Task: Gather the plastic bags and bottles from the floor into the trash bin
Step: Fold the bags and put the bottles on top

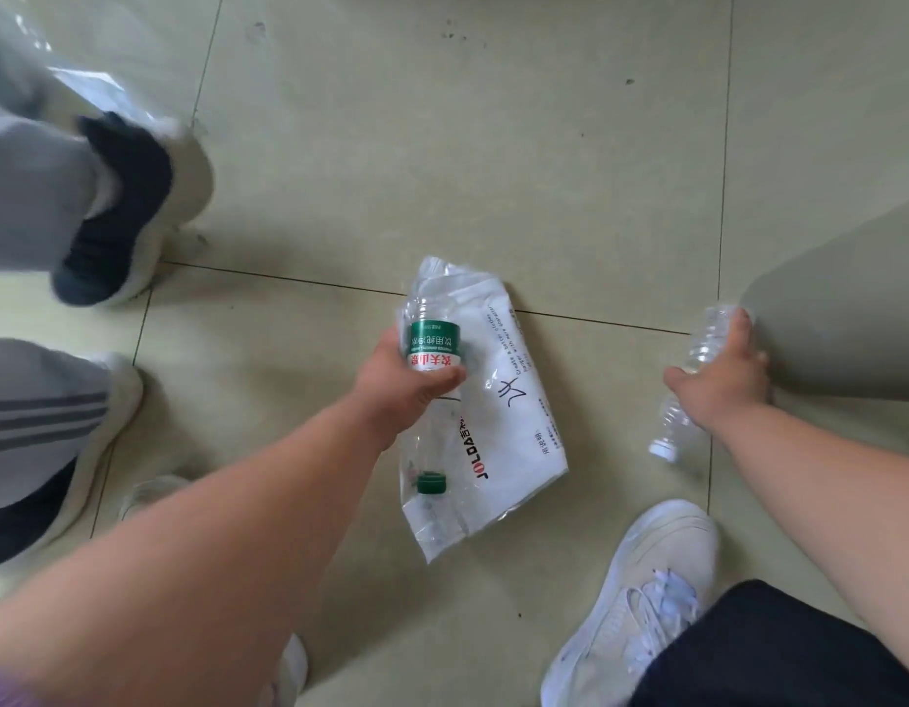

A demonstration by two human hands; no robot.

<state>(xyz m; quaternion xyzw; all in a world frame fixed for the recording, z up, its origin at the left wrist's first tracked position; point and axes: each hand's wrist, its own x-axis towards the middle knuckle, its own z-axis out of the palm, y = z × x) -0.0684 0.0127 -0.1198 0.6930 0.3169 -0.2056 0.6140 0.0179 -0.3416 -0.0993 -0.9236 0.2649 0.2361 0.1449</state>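
Two bottles are in my hands and one plastic bag (498, 400) lies flat on the tiled floor (493, 145); I place everything else from that bag. My left hand (406, 385) is wrapped around a clear bottle (432, 344) with a green and red label, gripping it at the label. That bottle hangs directly over the bag's left half, its green cap (432, 483) pointing back toward me and its base pointing away. My right hand (722, 380) is well to the right of the bag, fingers closed over a clear bottle without a label (697, 369); its white cap (664, 448) also points toward me. I cannot tell whether this second bottle touches the floor.

The bag is white with dark print and a clear crinkled edge, and it straddles a dark tile seam. Nearer to me than the bag, on its right, sits my pale sneaker (636, 594). Far to the left of the bag stand another person's legs in grey trousers (29, 196) with dark and cream shoes (121, 211). No bin shows in my view.
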